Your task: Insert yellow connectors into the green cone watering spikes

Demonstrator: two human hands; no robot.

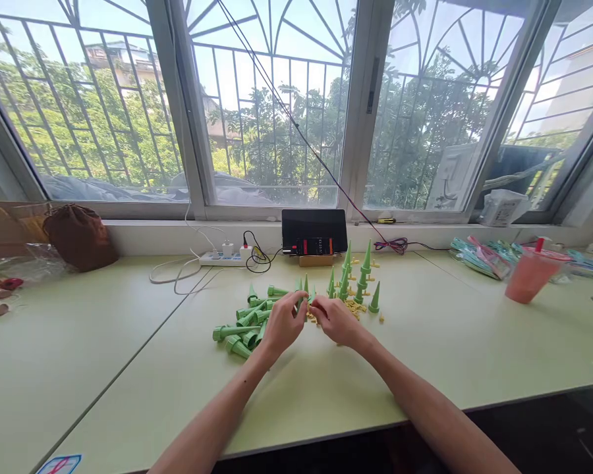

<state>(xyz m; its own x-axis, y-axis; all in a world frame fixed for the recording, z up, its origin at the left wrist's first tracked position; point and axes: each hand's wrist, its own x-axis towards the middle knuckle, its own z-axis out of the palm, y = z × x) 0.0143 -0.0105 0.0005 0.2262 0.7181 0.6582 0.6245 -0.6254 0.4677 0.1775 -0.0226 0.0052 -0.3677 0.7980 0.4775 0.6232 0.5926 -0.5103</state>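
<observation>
Green cones (pixel 227 332) are occupying the middle of a pale table (pixel 454 355), lying in a loose pile (pixel 250 318) and standing in an upright group (pixel 364 273), as a left hand (pixel 282 322) and a right hand (pixel 338 319) are working between.

The left hand is curling its fingers closely around one green cone (pixel 301 308); the right hand is pinching thumb and forefinger nearly together just beside it, though whether they are gripping anything cannot be told. Working well here is probably calling for a steady left hold and a light, square pinch from the right. That cone is sitting between both hands, the pile lying just left of the left hand, the upright group standing beyond the right, and small yellow pieces (pixel 356 307) lying scattered just behind the right hand.
</observation>
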